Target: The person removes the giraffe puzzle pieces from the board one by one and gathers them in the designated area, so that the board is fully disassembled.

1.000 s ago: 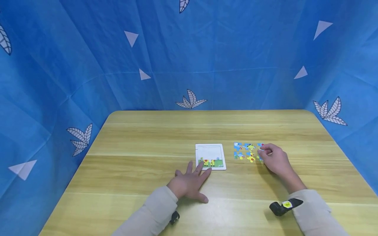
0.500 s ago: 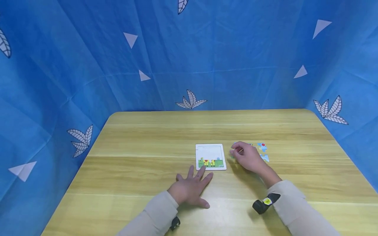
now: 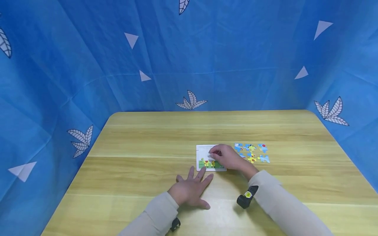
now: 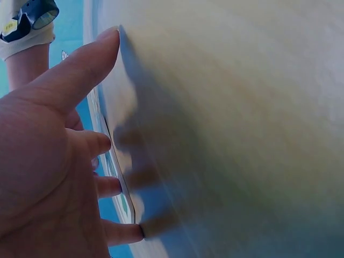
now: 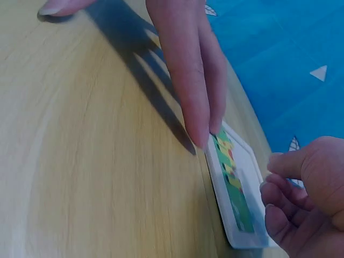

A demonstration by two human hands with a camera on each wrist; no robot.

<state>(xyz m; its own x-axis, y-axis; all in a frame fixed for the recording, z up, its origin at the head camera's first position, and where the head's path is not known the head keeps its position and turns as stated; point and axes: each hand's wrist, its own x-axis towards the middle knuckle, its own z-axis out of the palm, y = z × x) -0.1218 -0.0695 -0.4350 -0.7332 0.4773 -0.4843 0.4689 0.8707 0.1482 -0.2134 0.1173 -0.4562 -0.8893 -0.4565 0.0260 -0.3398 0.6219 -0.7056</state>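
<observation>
Puzzle tray lies flat — right hand above

The right hand masks much of the right side of the puzzle tray in the head view, and whether its fingers hold anything cannot be told; it partly covers one of the loose puzzle pieces, their finer printing too small to read; the sleeves and the desk run off the bottom; the left wrist view crops the left hand, whose fingers screen most of the tray.
</observation>
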